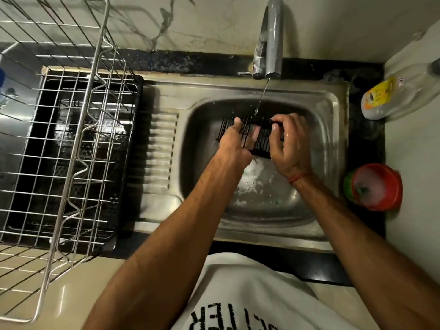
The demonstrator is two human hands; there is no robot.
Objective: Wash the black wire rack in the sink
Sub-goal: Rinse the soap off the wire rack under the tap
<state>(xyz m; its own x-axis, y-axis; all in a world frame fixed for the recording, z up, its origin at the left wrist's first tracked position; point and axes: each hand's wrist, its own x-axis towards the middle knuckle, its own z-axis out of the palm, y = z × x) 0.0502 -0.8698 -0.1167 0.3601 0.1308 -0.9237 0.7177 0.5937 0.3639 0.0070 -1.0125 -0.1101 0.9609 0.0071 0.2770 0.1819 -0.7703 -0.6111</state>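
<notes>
A small black wire rack (262,136) is held over the basin of the steel sink (328,129), under a thin stream of water from the grey tap (271,39). My left hand (234,144) grips the rack's left side, thumb on top and fingers showing through the wires from below. My right hand (289,141) holds the rack's right end, fingers curled over its edge. Soapy foam lies on the sink floor below the hands.
A steel wire dish rack (71,139) over a black tray stands on the counter at the left. A bottle with a yellow label (390,96) lies at the right of the sink. A red tub (376,186) holding foam and a scrubber sits further forward.
</notes>
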